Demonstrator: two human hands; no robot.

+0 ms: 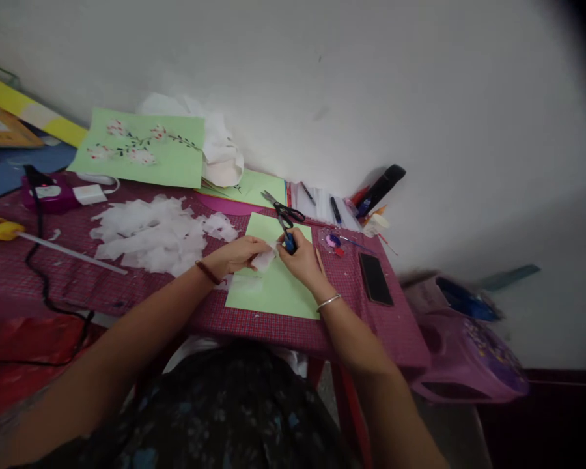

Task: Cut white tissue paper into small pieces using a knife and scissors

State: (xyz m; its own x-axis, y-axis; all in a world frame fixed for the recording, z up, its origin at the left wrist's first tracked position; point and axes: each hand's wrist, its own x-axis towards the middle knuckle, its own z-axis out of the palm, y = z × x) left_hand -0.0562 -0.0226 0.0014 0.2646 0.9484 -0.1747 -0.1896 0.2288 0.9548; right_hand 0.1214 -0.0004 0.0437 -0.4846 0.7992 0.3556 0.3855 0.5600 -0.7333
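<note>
My left hand [244, 254] pinches a small piece of thin white paper [264, 259] above a light green sheet [288, 296]. Close beside it, my right hand [300, 257] is closed around what looks like a pair of blue-handled scissors [290, 243]; its blades are mostly hidden by the fingers. Just beyond the right hand lies a pair of black-handled scissors [293, 212], partly over the green sheet's far edge. To the left of my left hand, a loose heap of torn white paper pieces [151, 234] spreads over the checked cloth.
A green card with a flowering branch [141, 146] stands at the back left. A yellow glue gun [0, 229] and black cable [41, 273] lie left. A phone [376, 279], round palette [333, 241] and brush [356, 245] lie right. The wall rises behind the table.
</note>
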